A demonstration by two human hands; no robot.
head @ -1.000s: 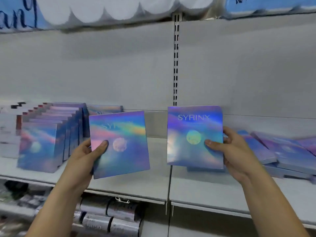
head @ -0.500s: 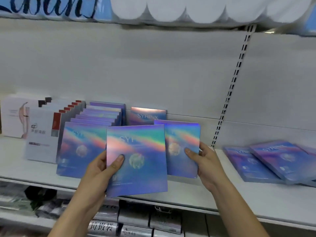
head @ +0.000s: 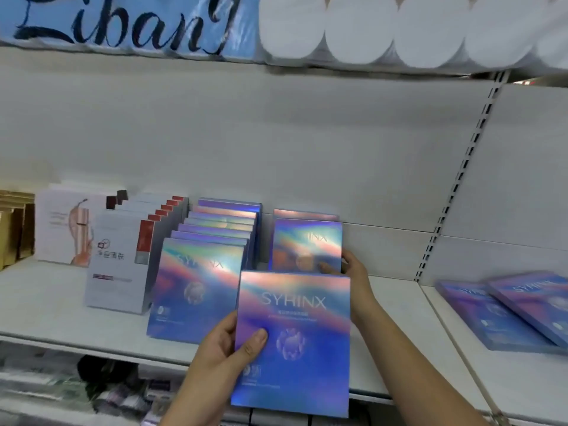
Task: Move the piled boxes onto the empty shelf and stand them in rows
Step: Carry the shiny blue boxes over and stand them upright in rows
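My left hand [head: 229, 352] grips a shiny blue-pink SYRINX box [head: 299, 342] by its left edge, thumb on the front, holding it up in front of the shelf [head: 399, 309]. Behind it my right hand [head: 353, 269] holds a second SYRINX box [head: 307, 242] upright on the shelf, against another standing box [head: 304, 214]. To the left stands a full row of the same boxes [head: 199, 284]. A pile of flat SYRINX boxes [head: 507, 309] lies at the right.
White boxes with red tabs [head: 123, 265] stand in a row left of the SYRINX row, with a pale box [head: 64, 229] and gold packs [head: 15, 226] beyond. A slotted upright [head: 455, 192] divides the shelf bays. Dark packets fill the lower shelf [head: 76, 392].
Both hands moved left from the flat pile. My right hand carried its box back onto the shelf and stood it against the rear box. My left hand's box came forward and lower.
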